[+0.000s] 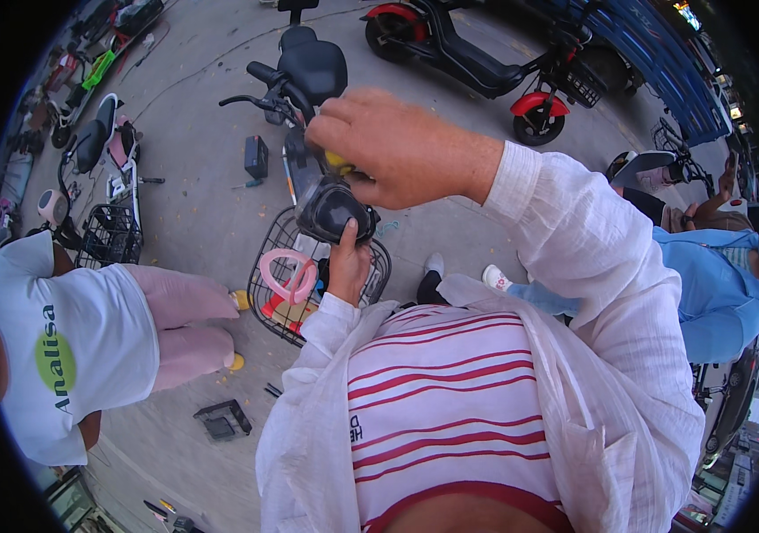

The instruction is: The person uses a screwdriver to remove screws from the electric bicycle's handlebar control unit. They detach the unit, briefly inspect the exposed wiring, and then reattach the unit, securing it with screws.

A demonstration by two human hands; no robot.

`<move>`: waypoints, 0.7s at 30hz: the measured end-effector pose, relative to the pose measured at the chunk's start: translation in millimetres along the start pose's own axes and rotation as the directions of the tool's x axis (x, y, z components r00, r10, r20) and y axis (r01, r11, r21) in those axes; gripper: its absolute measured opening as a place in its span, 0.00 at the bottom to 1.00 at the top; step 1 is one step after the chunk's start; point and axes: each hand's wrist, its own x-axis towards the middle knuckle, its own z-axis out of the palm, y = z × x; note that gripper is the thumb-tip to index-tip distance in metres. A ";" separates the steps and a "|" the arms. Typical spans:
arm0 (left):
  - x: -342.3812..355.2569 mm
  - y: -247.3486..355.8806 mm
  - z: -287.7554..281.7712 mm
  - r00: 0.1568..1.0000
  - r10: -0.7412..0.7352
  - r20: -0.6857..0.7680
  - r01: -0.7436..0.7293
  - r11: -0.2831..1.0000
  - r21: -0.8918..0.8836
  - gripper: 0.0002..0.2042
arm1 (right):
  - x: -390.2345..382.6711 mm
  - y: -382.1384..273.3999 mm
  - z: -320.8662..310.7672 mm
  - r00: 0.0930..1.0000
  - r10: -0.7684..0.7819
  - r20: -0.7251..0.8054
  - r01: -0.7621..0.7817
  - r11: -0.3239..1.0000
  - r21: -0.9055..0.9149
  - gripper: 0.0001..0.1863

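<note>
The left hand [348, 266] grips the black headlamp [333, 211] from below, above the wire basket [273, 258]. The right hand [397, 147] has its fingers closed on a yellow-handled tool [337, 163].

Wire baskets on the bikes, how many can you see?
3: the black wire basket under the person's hands, another black wire basket on the left bike, one black basket on the red scooter. Others may be hidden.
</note>
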 end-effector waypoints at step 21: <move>1.4 4.9 7.2 1.000 0.017 -0.016 -0.016 1.000 0.023 0.23 | 2.4 0.3 -0.2 0.998 0.050 0.030 -0.048 0.997 -0.064 0.16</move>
